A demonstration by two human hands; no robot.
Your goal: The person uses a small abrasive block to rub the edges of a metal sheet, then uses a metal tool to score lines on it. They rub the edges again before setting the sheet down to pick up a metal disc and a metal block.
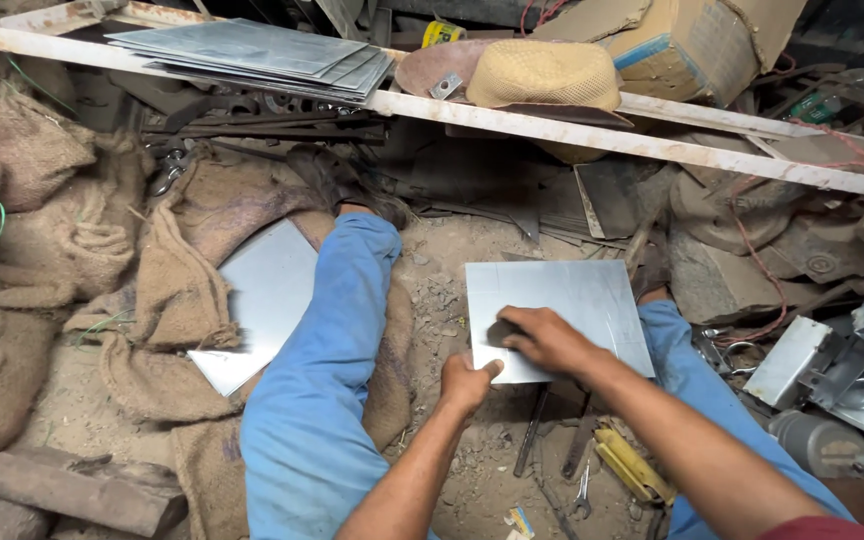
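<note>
Sheet metal lies between our legs; our left hand pinches its near edge, fingers closed, while our right hand presses flat, fingers spread. Positioning step; next needs steady alignment.

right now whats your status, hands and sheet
Left hand grips the sheet at its near corner. Right hand flat on top, pressing. Sheet sits between the legs on dirt; tools lie just below it.

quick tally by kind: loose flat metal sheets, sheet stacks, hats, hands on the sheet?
Loose flat metal sheets: 2, one under the hands, one on burlap
Sheet stacks: 1
Hats: 1
Hands: 2, left hand, right hand
Total: 6
</note>
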